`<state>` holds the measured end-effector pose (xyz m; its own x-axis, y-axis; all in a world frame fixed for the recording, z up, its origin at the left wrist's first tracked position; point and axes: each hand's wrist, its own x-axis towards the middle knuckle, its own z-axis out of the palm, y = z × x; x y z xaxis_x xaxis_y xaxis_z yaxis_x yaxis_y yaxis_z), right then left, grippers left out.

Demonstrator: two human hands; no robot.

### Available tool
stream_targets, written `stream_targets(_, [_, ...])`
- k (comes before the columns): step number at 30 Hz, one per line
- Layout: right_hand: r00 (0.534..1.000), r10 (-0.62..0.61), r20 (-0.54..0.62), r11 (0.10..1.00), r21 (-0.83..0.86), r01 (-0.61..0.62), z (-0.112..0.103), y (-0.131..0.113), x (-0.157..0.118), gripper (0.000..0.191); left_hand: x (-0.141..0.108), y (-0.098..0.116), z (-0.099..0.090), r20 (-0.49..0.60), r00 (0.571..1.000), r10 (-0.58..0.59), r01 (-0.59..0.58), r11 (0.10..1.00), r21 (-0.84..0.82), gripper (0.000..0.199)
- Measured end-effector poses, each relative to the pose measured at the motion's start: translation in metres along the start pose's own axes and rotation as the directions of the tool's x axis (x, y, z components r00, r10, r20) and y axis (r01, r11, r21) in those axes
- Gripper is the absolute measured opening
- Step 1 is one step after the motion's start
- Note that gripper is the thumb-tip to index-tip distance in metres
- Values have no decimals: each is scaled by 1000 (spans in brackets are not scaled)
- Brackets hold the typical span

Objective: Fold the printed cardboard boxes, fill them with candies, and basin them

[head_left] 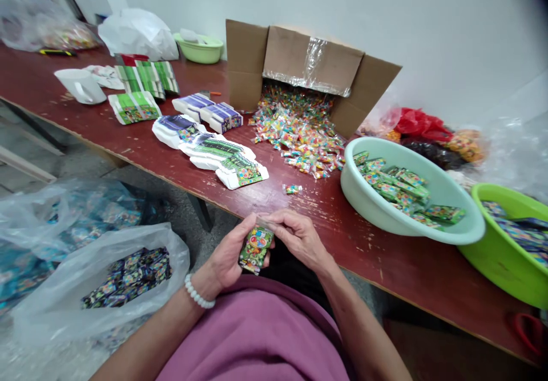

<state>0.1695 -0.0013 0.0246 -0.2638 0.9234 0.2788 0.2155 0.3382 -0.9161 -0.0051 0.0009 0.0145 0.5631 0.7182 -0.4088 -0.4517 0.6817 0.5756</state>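
At your far left, a clear bag (25, 21) lies on the red-brown table (141, 147) with colourful contents near its base. Below, on the floor, you have clear plastic bagging (43, 207) with blue packets showing through it, and next to it an open plastic bag (60, 312) with a heap of dark packets (135, 275) inside. Back on the table stand a white mug (75, 84), a bulging white bag (137, 33) whose contents you can't make out, and a small green basin (200, 52) with something whitish in it. Nearer you are the printed card stacks (222, 153). Your left hand (229, 255) is curled around a green packet (257, 250), held upright over your lap, just off the table edge. Your right hand (299, 235) pinches its top edge between thumb and fingers. Beyond your hands, a cardboard box (246, 73) stands with flaps spread, wrapped candies (295, 136) filling its mouth and spilling onto the table. To the right, the pale green basin (368, 210) holds loose green packets (394, 187); beside it, the lime basin (492, 272) holds dark blue ones.
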Motion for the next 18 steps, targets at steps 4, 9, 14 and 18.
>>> stream_targets(4, [986, -84, 147, 994, -53, 93, -8, -8, -1, 22, -1, 5, 2, 77, 995, -68, 74, 994, -78, 45])
stream_targets(9, [991, 132, 22, 986, 101, -133, 5, -4, -3, 18, 4, 0, 3, -65, 997, 34, -33, 999, 26, 47])
stream_targets(14, [968, 245, 45, 913, 325, -246, 16, 4, 1, 19, 6, -7, -1, -159, 982, 103, -81, 987, 141, 57])
stream_targets(18, [953, 298, 59, 890, 344, -300, 15, 8, 6, 23, 5, -8, -2, -160, 978, 131, -94, 972, 216, 62])
